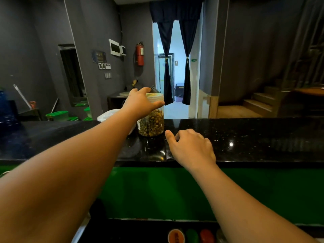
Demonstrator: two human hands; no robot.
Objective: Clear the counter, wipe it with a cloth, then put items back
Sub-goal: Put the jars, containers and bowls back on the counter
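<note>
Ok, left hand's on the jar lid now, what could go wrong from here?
The left hand grips the jar only by its lid; if that is loose, the jar could drop onto the counter. The white container sits close beside it and could get knocked.

No text clearly legible. Dark wall plaque: gold characters, too blurred to read. Orange round cap at bottom edge: dark characters, unreadable. Fire extinguisher: pale label, illegible. Small sign beyond doorway: figure pictogram only.
</note>
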